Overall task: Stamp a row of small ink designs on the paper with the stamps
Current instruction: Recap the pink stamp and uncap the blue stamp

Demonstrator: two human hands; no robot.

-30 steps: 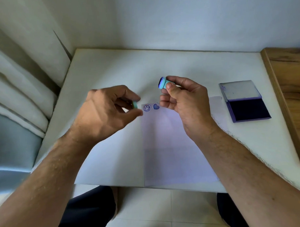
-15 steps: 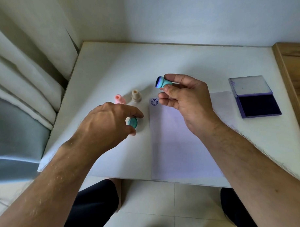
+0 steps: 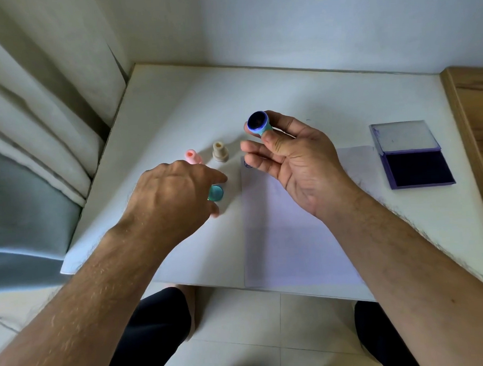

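nearest the camera, the person's dark-clothed knees show under the front edge of the white counter (image 3: 327,97), over a pale tiled floor (image 3: 240,333). both bare forearms reach in from below.

a sheet of white paper (image 3: 286,241) lies on the counter with its near edge almost at the counter's front edge. at its far left corner one blue stamped design (image 3: 247,164) peeks out, partly hidden by the fingers above it.

the left hand (image 3: 175,196) is palm down just left of the paper, its grip pinched on a small teal stamp cap (image 3: 215,193), thumb below and forefinger above. whether the cap touches the counter cannot be told.

the right hand (image 3: 297,164) is raised over the far part of the paper, palm turned toward the camera. its thumb and forefinger are clamped on a teal stamp (image 3: 258,123), whose round blue-inked face points up and toward the left; the other fingers are loosely curled and apart.

just beyond the left hand, a pink stamp (image 3: 191,155) and a beige stamp (image 3: 220,151) stand upright on the counter, side by side, left of the paper's far corner.

well to the right, a purple ink pad (image 3: 419,171) lies open on the counter, its lid (image 3: 404,137) folded back on the far side. a wooden surface (image 3: 476,114) borders the counter on the right, a curtain (image 3: 41,121) hangs at left, and a plain wall (image 3: 284,25) stands behind.
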